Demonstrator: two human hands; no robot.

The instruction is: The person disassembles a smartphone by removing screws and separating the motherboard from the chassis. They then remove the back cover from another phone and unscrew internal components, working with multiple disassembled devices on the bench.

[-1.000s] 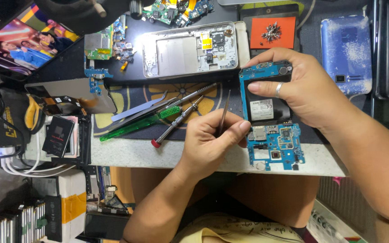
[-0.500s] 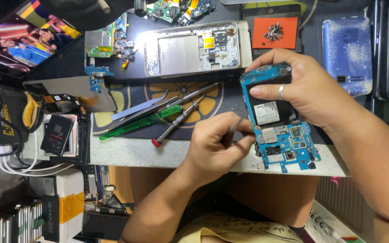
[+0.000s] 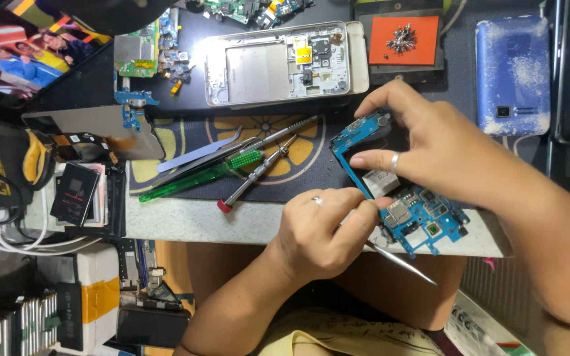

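Observation:
My right hand (image 3: 437,155) holds a blue phone circuit board (image 3: 423,217) by its upper end, tilted over the front edge of the work table (image 3: 186,221). A ring sits on one finger. My left hand (image 3: 321,231) is closed around thin metal tweezers (image 3: 400,264). It rests against the board's left side, and the tweezers' pointed end sticks out down and to the right below the board.
An opened phone frame (image 3: 285,62) lies at the back. An orange pad with screws (image 3: 404,33) and a blue phone case (image 3: 512,72) lie right of it. On the patterned mat (image 3: 298,155) lie a green-handled tool (image 3: 192,181), a screwdriver (image 3: 258,175) and flat tweezers (image 3: 196,155). A lit screen (image 3: 28,53) is far left.
My left hand has moved right onto the board. Its tweezers, which pointed up across the mat, now point down and right. My right hand has tilted and shifted the board.

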